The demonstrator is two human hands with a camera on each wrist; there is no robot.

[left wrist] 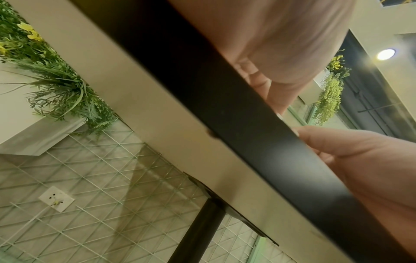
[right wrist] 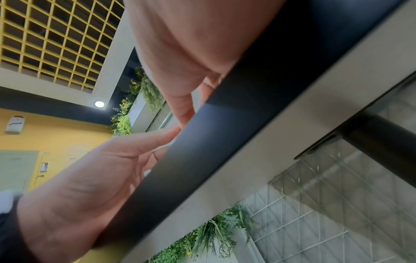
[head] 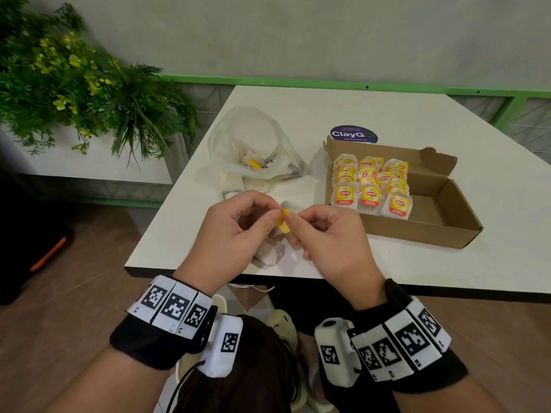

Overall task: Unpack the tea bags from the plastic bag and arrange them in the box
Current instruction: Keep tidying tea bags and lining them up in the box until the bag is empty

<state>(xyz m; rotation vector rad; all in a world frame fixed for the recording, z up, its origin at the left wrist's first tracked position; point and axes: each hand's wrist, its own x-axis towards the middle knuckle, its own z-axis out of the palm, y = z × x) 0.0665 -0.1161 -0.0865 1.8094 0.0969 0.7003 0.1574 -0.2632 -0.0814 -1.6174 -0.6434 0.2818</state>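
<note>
At the table's near edge my left hand [head: 275,217] and right hand [head: 291,218] both pinch the yellow tag [head: 283,222] of one tea bag. Its pale sachet [head: 272,252] lies on the table under my hands, partly hidden. The crumpled clear plastic bag [head: 253,150] lies at the far left with more tea bags inside and beside it. To the right is the open cardboard box [head: 441,204]; rows of yellow-labelled tea bags [head: 371,186] fill its left half, and its right half is bare. In both wrist views the table's dark edge [left wrist: 225,106] hides my fingertips.
A round purple sticker [head: 353,134] is on the white table [head: 387,114] behind the box. A planter with green foliage [head: 74,84] stands to the left of the table, and a green rail runs behind it. The table leg [left wrist: 198,231] stands underneath.
</note>
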